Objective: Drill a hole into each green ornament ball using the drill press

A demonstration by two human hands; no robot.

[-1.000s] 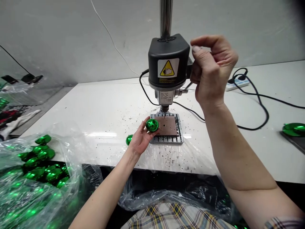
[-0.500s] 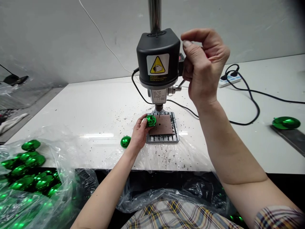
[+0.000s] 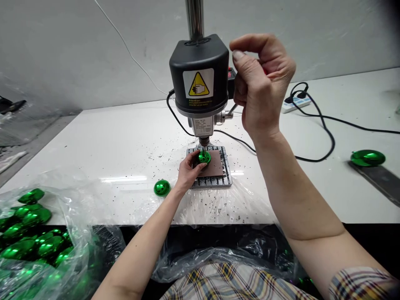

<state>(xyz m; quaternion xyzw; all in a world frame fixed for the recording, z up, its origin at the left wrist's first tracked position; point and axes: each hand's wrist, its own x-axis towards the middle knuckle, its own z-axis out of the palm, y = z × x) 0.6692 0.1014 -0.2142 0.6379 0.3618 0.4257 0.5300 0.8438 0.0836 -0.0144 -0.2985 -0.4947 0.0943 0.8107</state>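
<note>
My left hand (image 3: pixel 188 170) grips a shiny green ornament (image 3: pixel 204 157) by its side, thumb in front. The ornament rests over the brown board (image 3: pixel 215 166) on the drill press base (image 3: pixel 225 182), right under the chuck (image 3: pixel 204 142). The bit seems to meet its top, though contact is too small to tell. Raised beside the black motor housing of the drill press (image 3: pixel 200 77), my right hand (image 3: pixel 264 83) is closed around the feed lever (image 3: pixel 231 110). Fingers hide most of that lever; a bit of red shows between them.
Another green ornament (image 3: pixel 161 188) lies left of the base. Many more fill a clear plastic bag (image 3: pixel 71 208) at the lower left. One ornament (image 3: pixel 368 158) sits on a dark bar (image 3: pixel 378 181) at the right. A power strip (image 3: pixel 295 103) with black cables lies behind my right arm.
My left hand has moved the green ornament rightward, from the board's left part to beneath the chuck. My right hand stays on the lever. The whole view has shifted slightly.
</note>
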